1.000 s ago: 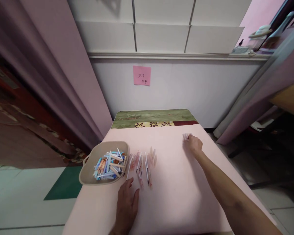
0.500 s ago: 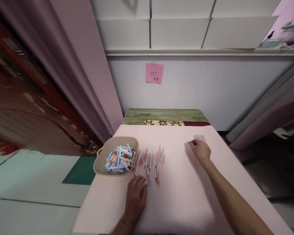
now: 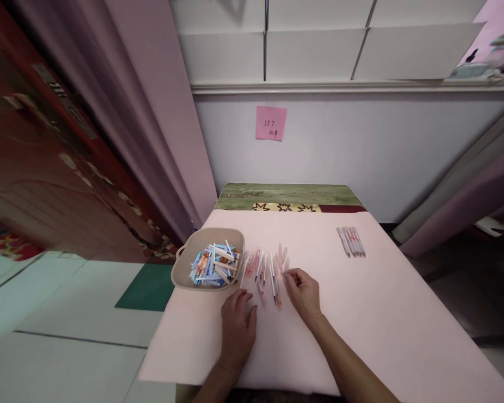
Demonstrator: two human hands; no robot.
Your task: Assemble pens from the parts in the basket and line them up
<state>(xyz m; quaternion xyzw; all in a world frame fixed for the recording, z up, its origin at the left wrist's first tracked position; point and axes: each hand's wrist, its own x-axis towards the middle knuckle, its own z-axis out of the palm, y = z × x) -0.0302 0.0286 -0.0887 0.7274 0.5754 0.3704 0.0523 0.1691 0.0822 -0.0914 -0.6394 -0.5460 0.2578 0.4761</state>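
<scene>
Over on the right of the pink-covered surface (image 3: 395,313), a small row of pens (image 3: 350,242) lies side by side, near-parallel and touched by neither hand: that looks like the part that's done! Plenty left, by the look of it, because here in the middle the loose pens (image 3: 272,271), pinkish, clear and white, lie spread with gaps and at uneven angles, some overlapping. In comes the right hand (image 3: 304,291) at the right edge of that spread, its grip drawn to a near pinch, thumb and forefinger at the lower end of a pale pen; whether it has hold of it, I cannot tell. The left hand (image 3: 238,327) rests low by the near end of the spread, its grip loosely open, thumb apart, with nothing seen in it. And just beside, on the left, sits the beige basket (image 3: 180,272) with its jumbled blue, white and orange pens (image 3: 215,266). Early stage, I'd judge!
</scene>
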